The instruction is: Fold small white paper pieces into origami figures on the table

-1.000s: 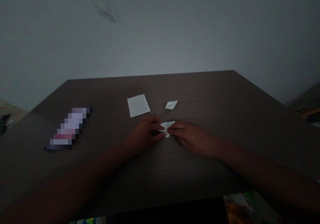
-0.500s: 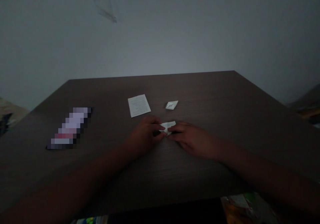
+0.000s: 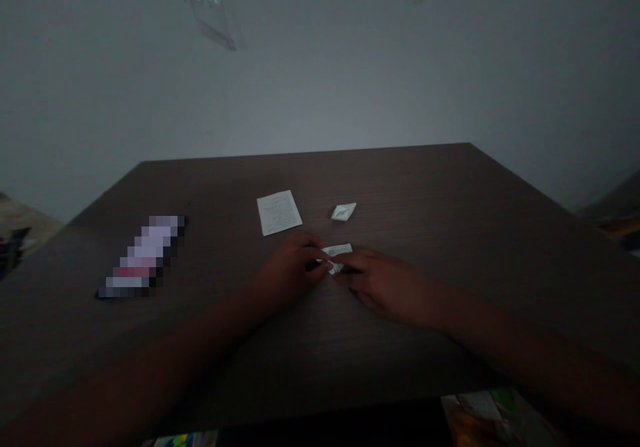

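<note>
Small white folded paper (image 3: 341,250), creased, faintly printed, near the middle of the desk (image 3: 415,194), whose top is dark wood grain. My left hand (image 3: 286,270): thumb and fingers pinched nearly closed on its left side. My right hand (image 3: 393,282): fingertips on its right side; cannot tell how tightly they close. Fingers hide part of it. Toward the far edge: flat printed sheet (image 3: 279,212), pointed boat-like fold (image 3: 344,212). Toward the left edge: slanted phone (image 3: 145,254), screen pixelated.

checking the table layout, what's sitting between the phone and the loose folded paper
In the head view, a flat printed paper square lies between the phone and the loose folded paper.
</note>
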The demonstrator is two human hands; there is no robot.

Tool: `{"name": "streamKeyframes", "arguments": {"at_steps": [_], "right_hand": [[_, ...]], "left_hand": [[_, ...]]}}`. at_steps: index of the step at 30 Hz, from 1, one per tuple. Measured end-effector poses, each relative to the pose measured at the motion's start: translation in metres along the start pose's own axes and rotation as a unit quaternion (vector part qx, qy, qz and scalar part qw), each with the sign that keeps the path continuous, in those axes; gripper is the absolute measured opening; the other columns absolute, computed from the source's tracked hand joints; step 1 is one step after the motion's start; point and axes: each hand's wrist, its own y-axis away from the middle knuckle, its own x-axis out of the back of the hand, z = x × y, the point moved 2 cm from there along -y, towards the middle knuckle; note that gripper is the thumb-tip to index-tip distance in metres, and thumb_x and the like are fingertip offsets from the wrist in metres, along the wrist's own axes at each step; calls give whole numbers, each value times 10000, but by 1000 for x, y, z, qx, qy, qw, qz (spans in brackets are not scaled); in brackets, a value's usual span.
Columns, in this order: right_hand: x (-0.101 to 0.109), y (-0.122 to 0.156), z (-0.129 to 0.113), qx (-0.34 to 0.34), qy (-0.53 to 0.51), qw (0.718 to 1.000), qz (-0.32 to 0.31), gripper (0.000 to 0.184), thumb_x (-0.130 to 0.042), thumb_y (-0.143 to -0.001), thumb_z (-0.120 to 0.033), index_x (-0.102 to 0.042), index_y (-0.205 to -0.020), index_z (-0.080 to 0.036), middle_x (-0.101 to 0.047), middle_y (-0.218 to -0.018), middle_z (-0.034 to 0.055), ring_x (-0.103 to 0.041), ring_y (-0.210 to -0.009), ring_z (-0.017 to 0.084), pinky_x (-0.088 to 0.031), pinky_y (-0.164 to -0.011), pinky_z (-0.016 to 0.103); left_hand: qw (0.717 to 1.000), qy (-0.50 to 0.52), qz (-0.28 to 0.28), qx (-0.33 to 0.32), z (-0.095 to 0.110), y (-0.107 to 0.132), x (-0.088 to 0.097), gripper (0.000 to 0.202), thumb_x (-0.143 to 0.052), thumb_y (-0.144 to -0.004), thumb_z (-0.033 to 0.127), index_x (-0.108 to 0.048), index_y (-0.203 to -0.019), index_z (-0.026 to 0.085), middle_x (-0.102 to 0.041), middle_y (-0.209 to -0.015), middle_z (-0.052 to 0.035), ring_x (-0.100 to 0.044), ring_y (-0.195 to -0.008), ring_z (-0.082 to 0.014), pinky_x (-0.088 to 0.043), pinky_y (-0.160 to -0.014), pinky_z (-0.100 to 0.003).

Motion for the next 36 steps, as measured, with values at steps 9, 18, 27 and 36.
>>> {"name": "streamKeyframes", "arguments": {"at_steps": [9,18,27,36], "right_hand": [[-7,0,2,16,12,1000,17,342,-649,-1086,-90,-823,-1365,-185,-778,-1573,160,-745,-1444,290,-562,-1302,516],[-6,3,0,22,11,1000,12,350,-657,-1097,-102,-793,-1417,-139,-750,-1602,199,-721,-1474,311,-563,-1292,529],[-12,2,5,17,-13,1000,22,367,-685,-1063,-99,-818,-1400,-158,-787,-1543,203,-749,-1440,326,-562,-1295,568],[-2,-1,-1,-5,-27,999,34,323,-731,-1037,-122,-869,-1313,-220,-831,-1457,154,-763,-1391,345,-598,-1258,495]], "left_hand": [[1000,-1,23,14,-7,-2,-1,82,-850,-1023,219,-920,-1021,261,-820,-1242,-90,-731,-1231,-308,-606,-1167,-541],[1000,4,-10,15,-8,-1,5,151,-830,-1021,186,-936,-1090,270,-812,-1297,-95,-725,-1285,-311,-589,-1209,-549],[1000,-18,-25,1,-15,-4,11,545,-612,-903,-72,-938,-1141,294,-808,-1331,-75,-712,-1290,-294,-584,-1216,-570],[998,-28,-14,-55,2,5,20,335,-669,-1001,84,-891,-1198,240,-779,-1387,-114,-694,-1307,-316,-581,-1200,-559]]}}
